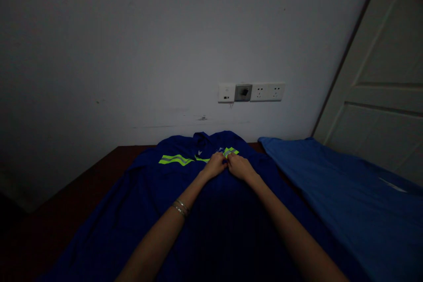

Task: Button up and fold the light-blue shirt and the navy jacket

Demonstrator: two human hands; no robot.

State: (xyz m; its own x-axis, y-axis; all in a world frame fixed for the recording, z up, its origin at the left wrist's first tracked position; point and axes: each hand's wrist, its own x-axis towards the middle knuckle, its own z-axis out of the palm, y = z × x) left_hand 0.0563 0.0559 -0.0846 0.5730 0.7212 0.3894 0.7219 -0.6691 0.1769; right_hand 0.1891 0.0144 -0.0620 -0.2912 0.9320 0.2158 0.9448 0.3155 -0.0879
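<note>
A dark blue work jacket (pixel 142 198) lies spread out, its collar toward the wall. Yellow-green reflective strips (pixel 176 159) with a grey middle band cross its chest. My left hand (pixel 215 164), below bracelets on the wrist, is closed on the jacket's front near the strip. Right beside it, my right hand (pixel 240 166) is also closed, pinching the cloth at the right-hand strip. The fingertips of both hands nearly meet, and the exact bit of cloth between them is hidden by the hands and the dim light.
Beneath the jacket is a dark reddish-brown table (pixel 95 176). A lighter blue cloth (pixel 343 189) lies at the right. The white wall (pixel 148 53) behind carries a row of sockets (pixel 267 92). A panelled door (pixel 380 83) stands at the far right.
</note>
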